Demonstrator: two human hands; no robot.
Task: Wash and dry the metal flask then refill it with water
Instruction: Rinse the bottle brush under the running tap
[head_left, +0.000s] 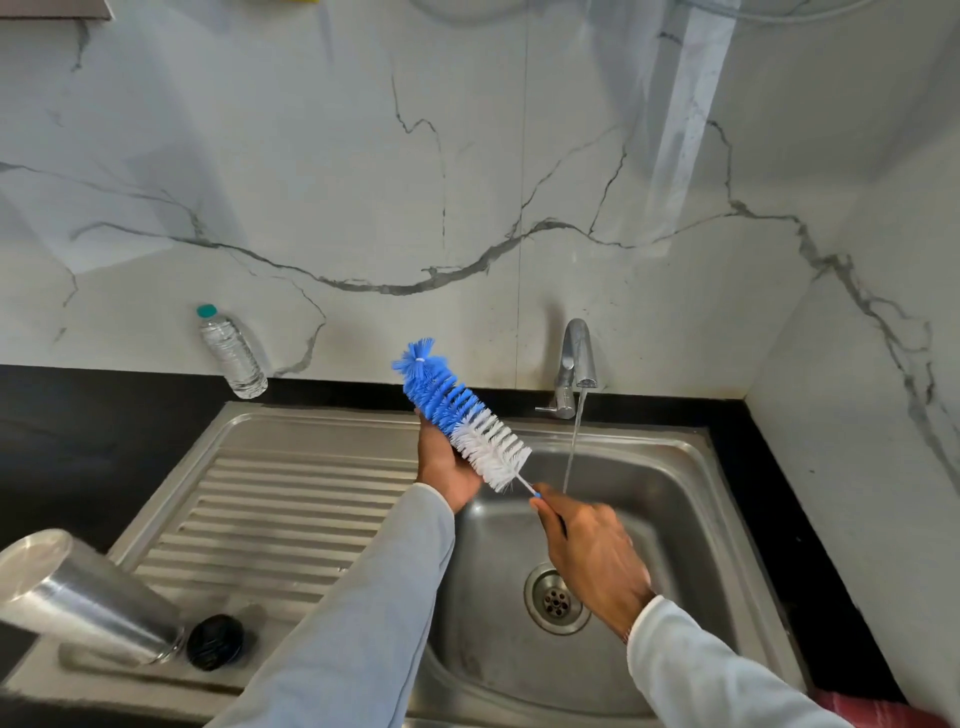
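Flask: upside down on the drainboard, left of the sink. Cap: touching flask mouth. Bottle: behind sink. Left hand: open, cupping brush bristles. Right hand: clenched on brush handle. Tap: running.
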